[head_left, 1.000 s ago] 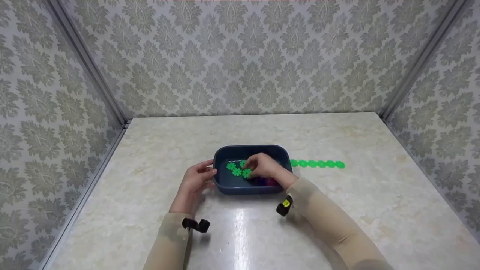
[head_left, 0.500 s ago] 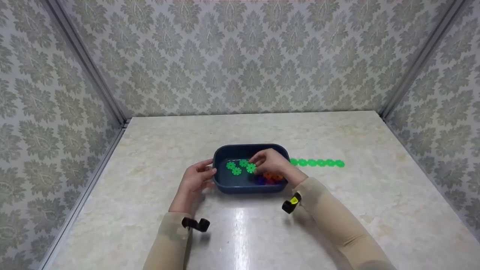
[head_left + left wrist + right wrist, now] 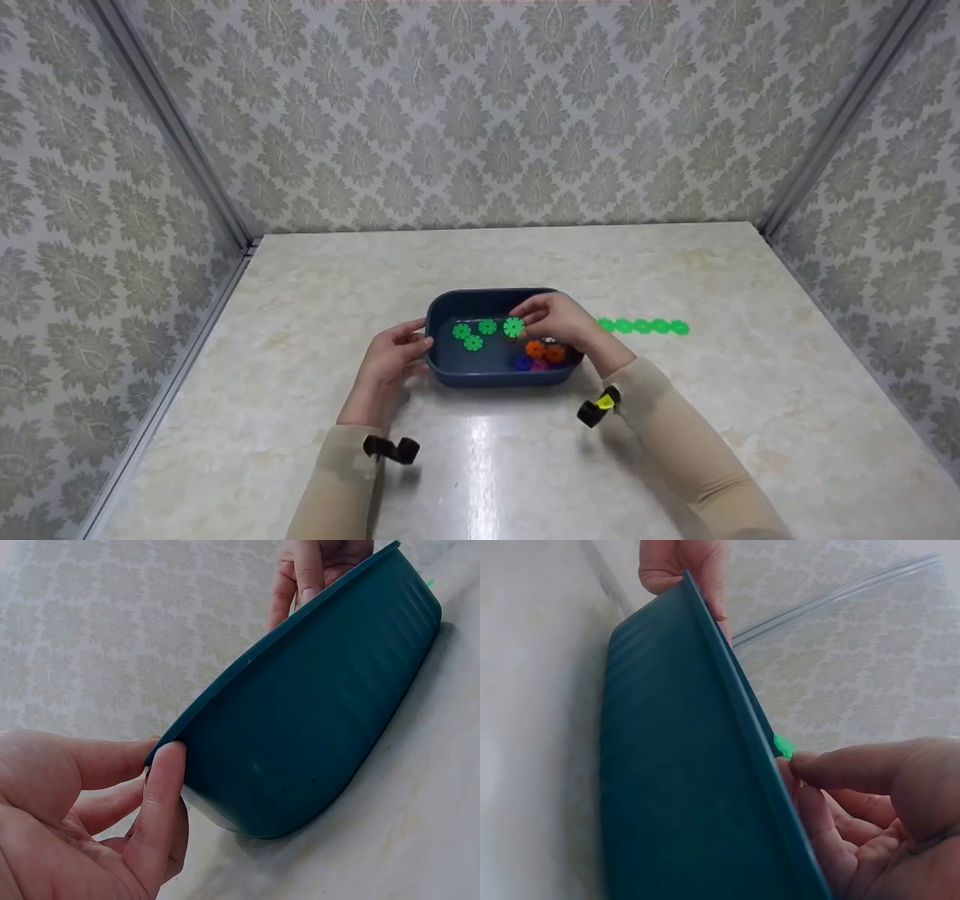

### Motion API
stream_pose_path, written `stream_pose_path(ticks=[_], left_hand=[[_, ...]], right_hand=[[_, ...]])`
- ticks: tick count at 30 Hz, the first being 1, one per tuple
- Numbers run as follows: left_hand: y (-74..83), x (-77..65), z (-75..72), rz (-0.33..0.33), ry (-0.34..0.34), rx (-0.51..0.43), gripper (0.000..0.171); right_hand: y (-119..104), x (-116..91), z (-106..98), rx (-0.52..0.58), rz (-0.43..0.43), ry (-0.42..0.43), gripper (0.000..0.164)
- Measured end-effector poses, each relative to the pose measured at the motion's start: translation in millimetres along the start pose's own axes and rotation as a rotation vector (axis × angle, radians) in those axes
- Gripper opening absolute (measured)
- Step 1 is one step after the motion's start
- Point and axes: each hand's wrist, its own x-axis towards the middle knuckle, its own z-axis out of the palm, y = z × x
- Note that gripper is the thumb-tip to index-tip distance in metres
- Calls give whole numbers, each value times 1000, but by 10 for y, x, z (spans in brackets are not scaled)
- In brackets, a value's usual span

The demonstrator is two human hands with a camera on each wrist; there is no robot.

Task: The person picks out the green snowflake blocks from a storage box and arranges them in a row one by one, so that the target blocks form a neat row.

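At its left end, the dark blue plastic basin (image 3: 487, 379) is held by my left hand (image 3: 390, 356). In the left wrist view, that hand's thumb and fingers (image 3: 161, 787) pinch the rim corner. My right hand (image 3: 559, 319), over the basin's right part, pinches a green snowflake disc (image 3: 514, 327) between thumb and fingertips. The disc's edge (image 3: 783, 745) shows above the rim in the right wrist view. Further green snowflake discs (image 3: 473, 343) lie on the basin floor. Orange discs (image 3: 553, 353), a blue disc (image 3: 523, 363) and a pink disc (image 3: 539, 364) sit in its right front corner.
A straight row of green snowflake discs (image 3: 643, 326) lies on the table to the right of the basin, its near end hidden behind my right hand. The pale marbled table (image 3: 337, 277) meets patterned walls (image 3: 506, 112) at the back and sides.
My right hand has lifted a green disc from the basin floor and moved up and to the right with it, uncovering the orange discs. The left hand has kept its place.
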Motion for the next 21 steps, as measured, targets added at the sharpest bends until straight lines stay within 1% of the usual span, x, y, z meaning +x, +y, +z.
stream_pose_path(ticks=[5,9,12,18,21], left_hand=[[14,-12,4,-15,4,-4,48],[18,-15,9,-23,7,-3,48],[18,-8,11,-26,9,-2,49],[12,-3,11,-33,13,-16,48],[6,-10,6,-21,9,-24,48]], right_hand=[[20,-63,-100,26,-2,8,38],[61,-115,-196,72,-7,25,39],[101,-158,-282,95,4,50,42],[206,-245,-465,107,24,97,46],[246,-294,-547,109,37,119,46]])
